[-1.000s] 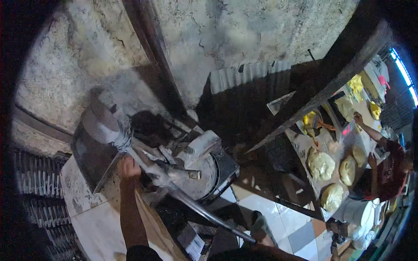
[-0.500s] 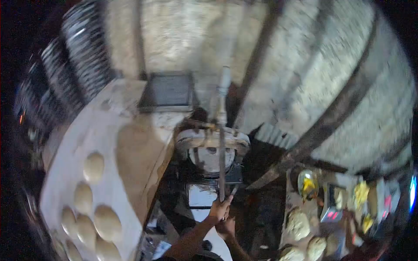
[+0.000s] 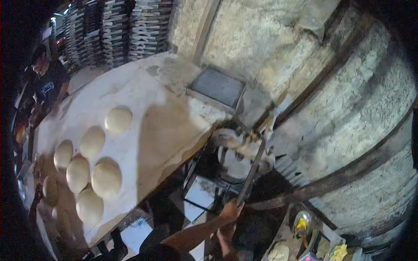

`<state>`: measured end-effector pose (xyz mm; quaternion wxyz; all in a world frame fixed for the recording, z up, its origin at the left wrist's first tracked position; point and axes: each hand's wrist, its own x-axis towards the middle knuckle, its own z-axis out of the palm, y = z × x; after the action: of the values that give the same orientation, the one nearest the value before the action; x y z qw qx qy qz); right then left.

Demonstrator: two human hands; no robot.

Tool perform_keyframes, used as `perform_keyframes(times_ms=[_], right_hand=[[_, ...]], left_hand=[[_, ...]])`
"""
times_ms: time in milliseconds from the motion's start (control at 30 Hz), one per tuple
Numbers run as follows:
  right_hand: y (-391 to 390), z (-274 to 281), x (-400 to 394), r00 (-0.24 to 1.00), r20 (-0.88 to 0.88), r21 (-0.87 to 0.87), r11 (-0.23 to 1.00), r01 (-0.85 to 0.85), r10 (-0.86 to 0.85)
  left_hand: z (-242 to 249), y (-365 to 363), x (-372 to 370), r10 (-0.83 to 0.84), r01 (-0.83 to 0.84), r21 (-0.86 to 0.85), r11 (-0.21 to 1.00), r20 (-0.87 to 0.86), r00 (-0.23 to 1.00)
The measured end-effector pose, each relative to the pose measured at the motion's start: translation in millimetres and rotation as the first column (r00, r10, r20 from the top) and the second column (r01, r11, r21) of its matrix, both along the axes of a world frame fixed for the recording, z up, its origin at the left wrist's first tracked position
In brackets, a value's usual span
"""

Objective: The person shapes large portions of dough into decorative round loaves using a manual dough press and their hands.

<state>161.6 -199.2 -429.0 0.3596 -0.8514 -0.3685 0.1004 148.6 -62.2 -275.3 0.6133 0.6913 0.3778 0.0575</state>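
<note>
A long metal lever (image 3: 253,174) slants down toward me from a press-like machine with a round pale plate (image 3: 235,163). My left hand (image 3: 230,212) is closed around the lower part of this lever. Just below it, my right hand (image 3: 225,235) appears closed on the lever's end, partly covered by my left forearm. Left of the machine, several smooth, rounded dough balls (image 3: 106,179) sit on a pale worktable (image 3: 135,100).
A dark square tray (image 3: 219,88) lies at the table's far corner. Stacked slats (image 3: 150,28) stand behind, and a person (image 3: 48,82) is at the far left. A rough wall (image 3: 339,113) rises right. At lower right are a dough piece (image 3: 278,252) and a bowl of yellow stuff (image 3: 301,222).
My view has swung left, showing more of the table and the person. The lever now looks slanted in view. Both hands stay together at its lower end.
</note>
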Motion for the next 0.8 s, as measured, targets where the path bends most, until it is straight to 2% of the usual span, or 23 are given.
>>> perform_keyframes(times_ms=[100,200,233,300,333,367,433,467,533,600,633,700,733,800], right_hand=[[-13,70,20,0.986,-0.131,-0.170,0.978,-0.124,0.102],[-15,139,31,0.952,-0.269,-0.266,0.939,-0.217,0.144],[-12,152,35,0.951,-0.264,-0.258,0.938,-0.232,0.162],[0,179,43,0.970,-0.161,-0.212,0.954,-0.214,0.182],[10,199,54,0.979,-0.107,-0.198,0.961,-0.192,0.173],[16,224,63,0.987,-0.029,-0.185,0.969,-0.163,0.160],[27,283,90,0.974,0.192,-0.155,0.984,-0.090,0.119],[32,315,106,0.935,0.343,-0.121,0.992,-0.047,0.086],[37,387,133,0.790,0.613,-0.066,0.996,0.061,-0.008],[49,458,158,0.593,0.800,-0.014,0.986,0.169,-0.090],[56,489,168,0.503,0.856,0.007,0.974,0.226,-0.122],[72,541,194,0.353,0.922,0.035,0.942,0.335,-0.159],[80,561,204,0.306,0.938,0.037,0.923,0.382,-0.164],[99,584,223,0.261,0.950,0.039,0.889,0.456,-0.175]], left_hand=[[19,3,4,-0.014,0.039,-0.149,0.988,0.167,0.986],[66,3,6,0.103,0.098,-0.425,0.900,0.425,0.899],[89,6,-7,0.043,0.161,-0.402,0.901,0.453,0.891],[63,24,5,-0.006,0.190,-0.364,0.912,0.451,0.892],[1,15,24,0.005,0.158,-0.359,0.920,0.413,0.911],[-50,5,24,0.003,0.063,-0.261,0.963,0.243,0.970],[-68,-10,11,0.050,-0.033,-0.167,0.985,0.097,0.994],[-37,-5,7,0.099,-0.074,-0.156,0.985,0.160,0.982],[-59,-19,14,0.145,-0.132,-0.069,0.989,0.233,0.962],[-70,-1,34,0.160,0.064,-0.419,0.906,0.479,0.863],[-72,28,46,0.183,0.118,-0.457,0.881,0.561,0.807],[-43,99,63,0.236,0.254,-0.521,0.815,0.699,0.675],[-28,137,81,0.209,0.137,-0.386,0.912,0.727,0.654],[25,223,116,0.130,-0.091,-0.093,0.992,0.764,0.632]])
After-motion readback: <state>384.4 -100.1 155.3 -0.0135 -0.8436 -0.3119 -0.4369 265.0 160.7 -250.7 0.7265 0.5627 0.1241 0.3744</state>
